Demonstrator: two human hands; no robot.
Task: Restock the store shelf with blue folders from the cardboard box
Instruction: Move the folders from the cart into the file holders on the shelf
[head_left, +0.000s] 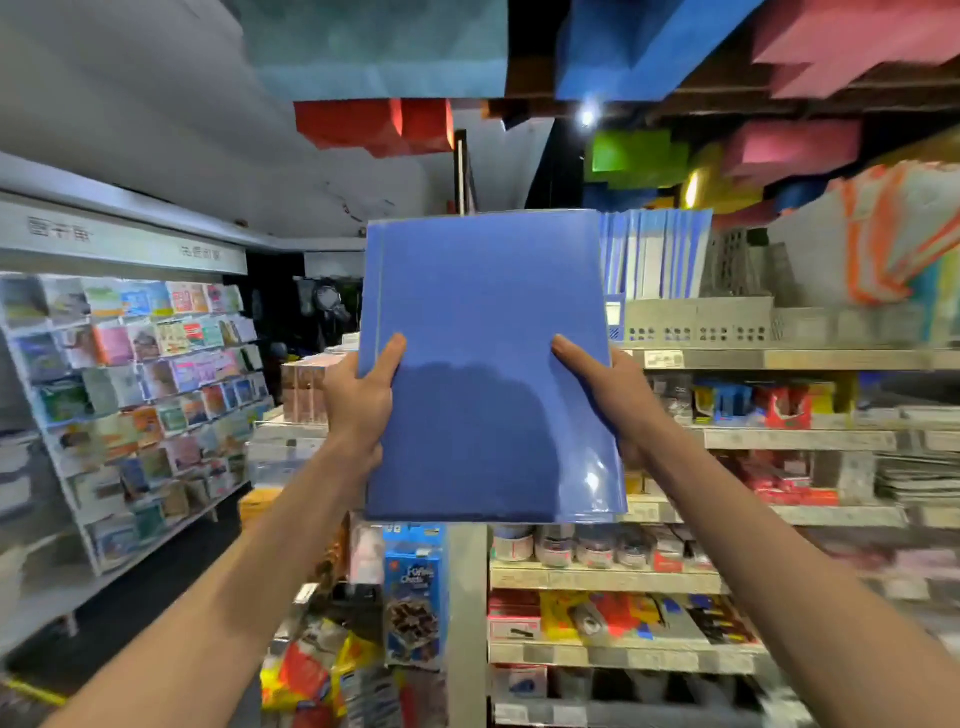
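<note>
I hold a stack of blue folders in clear wrap upright in front of me, raised to the height of the top shelf. My left hand grips its left edge, thumb across the front. My right hand grips the right edge, thumb on the front too. Behind the stack, on the top shelf, a row of blue folders stands upright in a grey perforated tray. The cardboard box is out of view.
Lower shelves on the right carry stationery, jars and packets. A greeting card rack lines the left wall. Snack bags and boxes hang at the shelf end below my hands. Coloured paper blocks hang overhead.
</note>
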